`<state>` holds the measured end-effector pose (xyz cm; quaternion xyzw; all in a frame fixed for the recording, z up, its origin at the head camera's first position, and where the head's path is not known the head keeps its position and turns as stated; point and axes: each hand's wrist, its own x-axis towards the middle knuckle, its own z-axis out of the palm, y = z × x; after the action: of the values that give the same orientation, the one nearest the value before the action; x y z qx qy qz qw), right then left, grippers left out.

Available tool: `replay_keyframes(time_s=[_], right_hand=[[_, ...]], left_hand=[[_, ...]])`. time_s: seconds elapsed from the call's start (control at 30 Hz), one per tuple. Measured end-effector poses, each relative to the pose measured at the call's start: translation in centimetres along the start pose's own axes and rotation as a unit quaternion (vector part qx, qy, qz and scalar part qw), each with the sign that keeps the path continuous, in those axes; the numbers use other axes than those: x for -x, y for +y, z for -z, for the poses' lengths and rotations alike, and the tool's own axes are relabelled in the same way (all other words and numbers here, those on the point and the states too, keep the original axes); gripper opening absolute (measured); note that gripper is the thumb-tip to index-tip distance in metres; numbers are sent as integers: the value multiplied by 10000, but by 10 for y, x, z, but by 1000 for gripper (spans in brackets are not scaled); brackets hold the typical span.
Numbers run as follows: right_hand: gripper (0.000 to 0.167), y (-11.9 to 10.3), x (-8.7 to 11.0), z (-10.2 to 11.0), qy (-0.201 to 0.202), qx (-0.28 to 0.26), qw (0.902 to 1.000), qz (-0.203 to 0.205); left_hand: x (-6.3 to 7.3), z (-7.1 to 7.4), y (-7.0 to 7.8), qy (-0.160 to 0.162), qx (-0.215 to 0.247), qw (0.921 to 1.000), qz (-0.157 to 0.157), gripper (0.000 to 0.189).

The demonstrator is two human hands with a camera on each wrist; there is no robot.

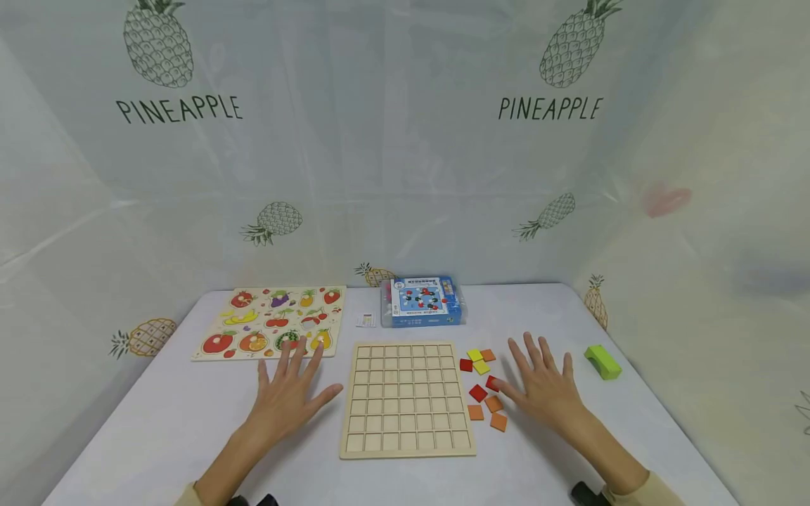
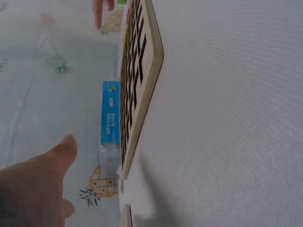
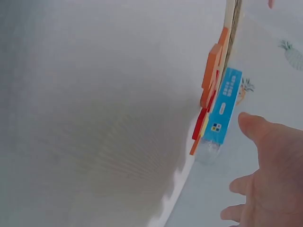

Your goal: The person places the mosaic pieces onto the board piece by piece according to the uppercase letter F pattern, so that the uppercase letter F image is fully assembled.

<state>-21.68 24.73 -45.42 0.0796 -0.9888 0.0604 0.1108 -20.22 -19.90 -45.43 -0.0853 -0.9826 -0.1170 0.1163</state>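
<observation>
A square wooden grid board [image 1: 408, 399] lies in the middle of the table, its cells bare. Beside its right edge are scattered small square tiles: red ones [image 1: 478, 393], orange ones [image 1: 498, 422] and yellow ones [image 1: 475, 355]. My left hand [image 1: 285, 400] hovers left of the board with fingers spread, holding nothing. On the other side, my right hand [image 1: 547, 390] is spread above the table just right of the tiles, its thumb overlapping a red tile in the head view. In the right wrist view that hand [image 3: 279, 175] appears raised off the table, with nothing in its grasp.
A wooden fruit puzzle board [image 1: 253, 336] lies at the back left, near a small white card [image 1: 366, 320]. Behind the grid board stands a clear case with a blue label [image 1: 422, 302]. A green block [image 1: 603, 362] rests at the right, near the table's edge.
</observation>
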Motion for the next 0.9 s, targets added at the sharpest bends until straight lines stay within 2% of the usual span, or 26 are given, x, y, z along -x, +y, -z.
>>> replay_keyframes(time_s=[0.17,0.4,0.6,0.8,0.9], right_hand=[[87,1,-2,1,-108,-40,9999,-35],[85,-1,-6,1,-387,-467,9981,-102],[84,-4,-11,2,-777,-773,9939,-72],[68,-4,-16,0,-815,-1049,9911,42],[55,-4,-19,-1,-865,-1211,9889,-47]], left_hand=[[-4,-3,-1,-38,107,9999,-54,87],[-5,-10,-2,-307,819,9961,-86,85],[-8,-13,-1,-404,1223,9916,-117,81],[-15,-21,1,-286,1491,9879,-307,72],[-18,-24,2,-271,1650,9851,-404,70]])
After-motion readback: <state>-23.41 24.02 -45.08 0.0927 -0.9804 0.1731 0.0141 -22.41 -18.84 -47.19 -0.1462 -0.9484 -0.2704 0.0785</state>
